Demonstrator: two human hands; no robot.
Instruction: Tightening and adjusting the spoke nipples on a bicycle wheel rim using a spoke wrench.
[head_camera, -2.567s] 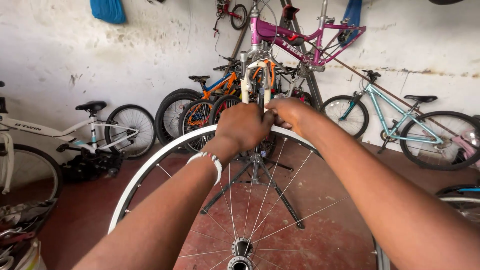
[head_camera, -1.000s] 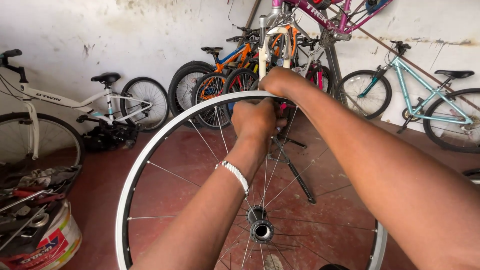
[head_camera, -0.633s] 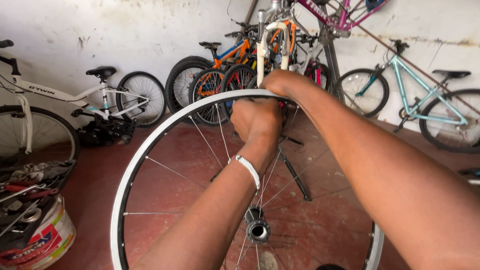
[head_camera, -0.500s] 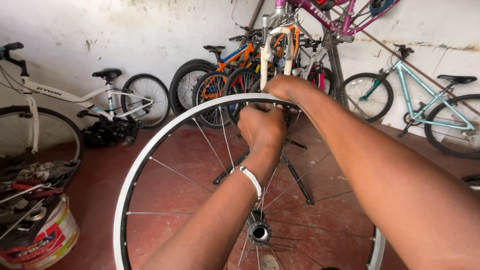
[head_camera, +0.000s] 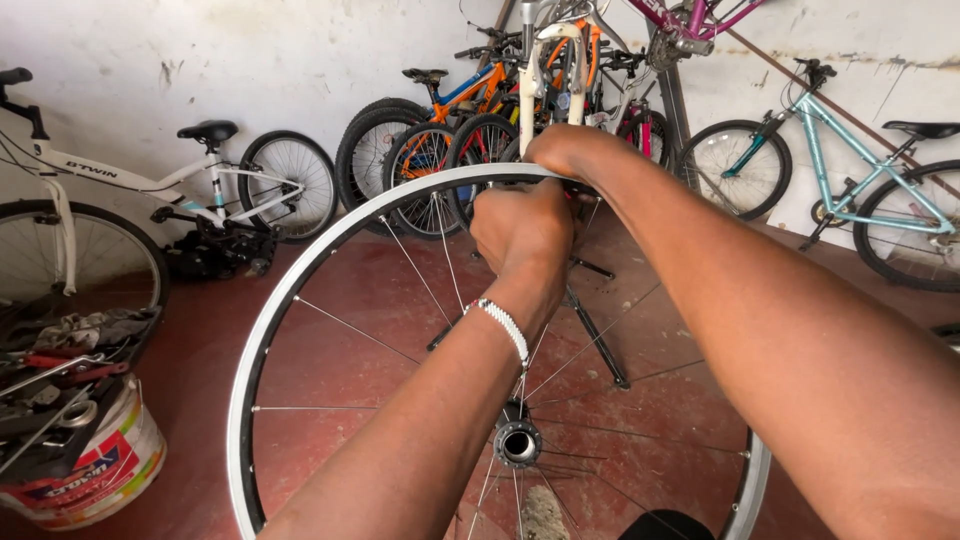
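Bike shop floor (head_camera: 350, 330): both hands, L (head_camera: 525, 235) & R (head_camera: 565, 155), on wheel rim (head_camera: 300, 280).

A silver wheel rim (head_camera: 300, 290) with thin grey spokes is showing against a dark red floor (head_camera: 340, 330); a white beaded bracelet (head_camera: 503, 325) is circling the left wrist; a white bicycle (head_camera: 150, 185), an orange one (head_camera: 490, 85) and a pale turquoise one (head_camera: 850, 170) are leaning by a white, stained wall (head_camera: 250, 60); a white bucket (head_camera: 95, 470) is bearing red and yellow print

Glossy silver metal wheel rim (head_camera: 300, 280), thin wire spokes (head_camera: 345, 325), rough matt whitewashed wall (head_camera: 200, 50).
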